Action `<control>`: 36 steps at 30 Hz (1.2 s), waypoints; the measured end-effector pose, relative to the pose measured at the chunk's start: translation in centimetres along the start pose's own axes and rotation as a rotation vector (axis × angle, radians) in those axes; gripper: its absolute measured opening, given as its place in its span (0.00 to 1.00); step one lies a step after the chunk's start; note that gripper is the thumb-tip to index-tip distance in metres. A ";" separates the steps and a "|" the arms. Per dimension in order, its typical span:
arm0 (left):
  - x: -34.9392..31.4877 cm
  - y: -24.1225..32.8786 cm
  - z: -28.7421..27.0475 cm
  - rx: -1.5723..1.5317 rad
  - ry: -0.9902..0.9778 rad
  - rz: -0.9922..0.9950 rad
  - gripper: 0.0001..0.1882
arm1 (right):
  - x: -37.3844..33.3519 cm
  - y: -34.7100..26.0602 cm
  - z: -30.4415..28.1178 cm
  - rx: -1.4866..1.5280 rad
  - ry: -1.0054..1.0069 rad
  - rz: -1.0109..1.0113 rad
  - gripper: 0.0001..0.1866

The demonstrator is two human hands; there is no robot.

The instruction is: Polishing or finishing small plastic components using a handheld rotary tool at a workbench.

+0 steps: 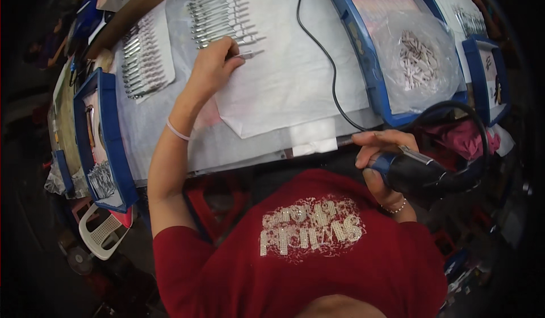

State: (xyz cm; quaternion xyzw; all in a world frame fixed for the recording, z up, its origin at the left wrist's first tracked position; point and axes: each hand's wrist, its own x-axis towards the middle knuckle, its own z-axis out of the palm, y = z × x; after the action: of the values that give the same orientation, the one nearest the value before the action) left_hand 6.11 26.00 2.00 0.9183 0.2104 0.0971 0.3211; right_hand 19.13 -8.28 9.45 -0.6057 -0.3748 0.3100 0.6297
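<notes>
The left hand [217,62] pinches a slim metal piece [251,54], well in from the surface's [295,93] near edge; it looks light, stiff and slick, best held mid-length. Rightward, off that edge, the right hand [387,143] grasps a dark corded tool [417,175], probably heavier.

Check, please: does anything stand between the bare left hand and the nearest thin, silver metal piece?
Nothing visible does: the bare left hand holds the thin, silver metal piece directly. The thin black cable lies apart, to the right.
</notes>
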 end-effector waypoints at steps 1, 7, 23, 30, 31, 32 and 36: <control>-0.2 0.3 0.0 -0.015 -0.008 0.000 0.10 | -0.1 0.0 0.2 0.030 0.019 0.000 0.23; -4.3 5.0 0.6 -0.211 0.180 0.008 0.07 | -0.8 0.5 0.4 -0.065 0.023 0.064 0.22; -17.7 14.5 13.3 -1.671 -0.310 -0.732 0.25 | -1.6 4.1 2.1 -0.151 -0.091 0.233 0.19; -16.4 14.5 14.4 -1.996 -0.137 -0.889 0.22 | -1.6 5.2 2.1 -0.284 -0.215 0.271 0.19; -16.4 14.4 14.7 -2.047 -0.120 -0.886 0.22 | -1.6 5.3 2.1 -0.294 -0.214 0.279 0.19; -16.4 14.4 14.8 -2.049 -0.117 -0.890 0.22 | -1.6 5.3 2.0 -0.304 -0.212 0.287 0.19; -16.5 14.3 15.0 -2.121 -0.112 -0.954 0.22 | -1.5 5.5 2.0 -0.298 -0.213 0.322 0.19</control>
State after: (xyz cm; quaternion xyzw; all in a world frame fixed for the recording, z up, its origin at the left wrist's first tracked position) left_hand 0.67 0.25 -1.36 0.0198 0.3333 0.0531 0.9411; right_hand 16.96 -8.07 3.85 -0.7078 -0.3793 0.4100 0.4325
